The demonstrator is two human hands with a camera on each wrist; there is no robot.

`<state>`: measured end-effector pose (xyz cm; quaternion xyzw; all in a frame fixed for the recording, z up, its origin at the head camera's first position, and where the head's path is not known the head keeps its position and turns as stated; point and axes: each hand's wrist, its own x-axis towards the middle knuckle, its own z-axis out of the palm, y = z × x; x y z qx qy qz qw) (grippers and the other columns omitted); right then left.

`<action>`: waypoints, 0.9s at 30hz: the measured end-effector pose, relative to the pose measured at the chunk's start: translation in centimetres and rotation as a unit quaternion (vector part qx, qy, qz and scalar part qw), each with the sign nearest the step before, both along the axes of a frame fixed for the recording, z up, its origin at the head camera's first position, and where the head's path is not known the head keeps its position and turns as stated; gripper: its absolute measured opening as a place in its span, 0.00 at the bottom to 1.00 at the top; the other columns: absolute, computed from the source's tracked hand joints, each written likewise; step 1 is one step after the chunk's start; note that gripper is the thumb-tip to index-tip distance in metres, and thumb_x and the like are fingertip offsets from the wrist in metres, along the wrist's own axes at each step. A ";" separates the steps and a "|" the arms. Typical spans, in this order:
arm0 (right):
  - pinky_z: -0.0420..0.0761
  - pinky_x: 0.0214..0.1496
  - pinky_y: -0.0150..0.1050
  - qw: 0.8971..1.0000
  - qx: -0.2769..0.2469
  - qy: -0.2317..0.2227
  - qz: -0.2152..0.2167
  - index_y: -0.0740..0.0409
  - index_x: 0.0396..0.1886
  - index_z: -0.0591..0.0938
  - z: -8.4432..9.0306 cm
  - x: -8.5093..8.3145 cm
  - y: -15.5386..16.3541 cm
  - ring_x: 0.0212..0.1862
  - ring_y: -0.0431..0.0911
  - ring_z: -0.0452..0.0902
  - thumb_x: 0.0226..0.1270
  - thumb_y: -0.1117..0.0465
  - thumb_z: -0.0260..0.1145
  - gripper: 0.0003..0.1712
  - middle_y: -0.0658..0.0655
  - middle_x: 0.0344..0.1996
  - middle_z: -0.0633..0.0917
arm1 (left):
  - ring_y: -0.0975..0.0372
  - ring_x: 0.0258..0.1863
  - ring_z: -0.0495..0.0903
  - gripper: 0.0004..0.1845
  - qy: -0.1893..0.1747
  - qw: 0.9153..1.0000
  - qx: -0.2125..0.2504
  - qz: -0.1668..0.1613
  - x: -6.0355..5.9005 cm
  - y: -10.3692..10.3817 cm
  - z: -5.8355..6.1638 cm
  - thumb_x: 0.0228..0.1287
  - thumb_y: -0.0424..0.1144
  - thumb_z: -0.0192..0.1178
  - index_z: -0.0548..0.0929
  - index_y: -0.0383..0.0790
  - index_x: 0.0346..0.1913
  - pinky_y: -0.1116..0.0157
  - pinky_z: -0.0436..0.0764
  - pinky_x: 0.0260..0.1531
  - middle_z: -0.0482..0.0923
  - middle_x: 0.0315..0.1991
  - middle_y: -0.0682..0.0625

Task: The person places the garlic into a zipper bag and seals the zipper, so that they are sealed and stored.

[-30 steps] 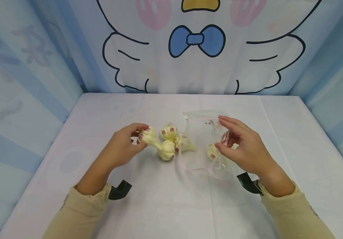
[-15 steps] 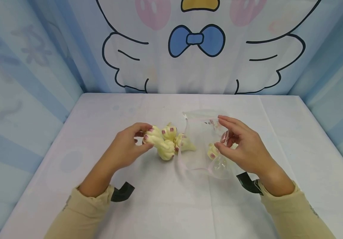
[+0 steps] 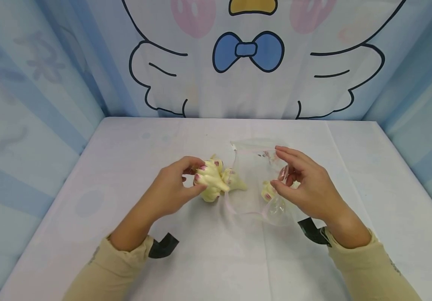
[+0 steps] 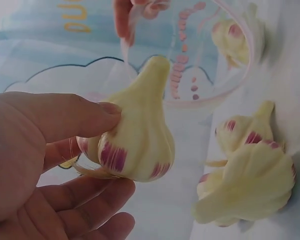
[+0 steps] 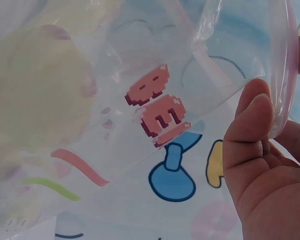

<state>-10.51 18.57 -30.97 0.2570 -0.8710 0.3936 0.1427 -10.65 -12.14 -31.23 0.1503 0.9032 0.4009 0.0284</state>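
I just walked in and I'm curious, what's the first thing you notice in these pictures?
The left hand pinches a pale yellow garlic bulb with purple streaks, its tip aimed at the mouth of a clear plastic bag in the middle of the white table. The right hand holds that bag open, with one bulb already inside. Behind the table, a big cartoon bird with a blue bow tie fills the backdrop.

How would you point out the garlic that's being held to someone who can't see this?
On the white table, left of the clear bag, sits a cluster of pale garlic bulbs. The held garlic is the one pinched in the left hand, lifted, tip toward the bag's mouth.
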 end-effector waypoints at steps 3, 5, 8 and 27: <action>0.75 0.36 0.21 1.000 -0.001 0.002 0.000 0.70 0.66 0.75 0.0 0.0 0.0 0.31 0.40 0.73 0.52 0.76 0.75 0.38 0.62 0.61 0.77 | 0.56 0.53 0.80 0.24 0.006 1.000 0.009 -0.018 0.2 0.6 0.0 0.62 0.35 0.71 0.76 0.38 0.60 0.54 0.79 0.54 0.81 0.52 0.47; 0.75 0.36 0.21 1.000 -0.003 0.002 0.001 0.70 0.65 0.75 0.0 0.0 0.0 0.31 0.41 0.73 0.52 0.76 0.75 0.38 0.62 0.61 0.77 | 0.56 0.52 0.80 0.25 0.010 0.999 0.016 -0.032 0.3 1.1 -0.1 0.62 0.35 0.71 0.76 0.38 0.60 0.54 0.79 0.53 0.81 0.52 0.48; 0.75 0.36 0.21 1.000 -0.004 0.002 0.001 0.70 0.65 0.75 -0.1 0.0 0.0 0.31 0.40 0.73 0.52 0.77 0.75 0.38 0.62 0.61 0.77 | 0.57 0.52 0.81 0.24 0.020 0.998 0.028 -0.057 0.3 1.7 -0.2 0.62 0.34 0.71 0.77 0.37 0.60 0.53 0.79 0.52 0.80 0.56 0.48; 0.75 0.36 0.22 1.000 -0.002 0.002 0.001 0.70 0.65 0.76 -0.1 0.2 -0.3 0.31 0.40 0.73 0.52 0.77 0.75 0.37 0.62 0.62 0.77 | 0.57 0.56 0.77 0.24 0.070 0.989 -0.051 -0.118 0.7 6.0 -1.0 0.63 0.34 0.70 0.77 0.34 0.61 0.62 0.78 0.54 0.78 0.58 0.47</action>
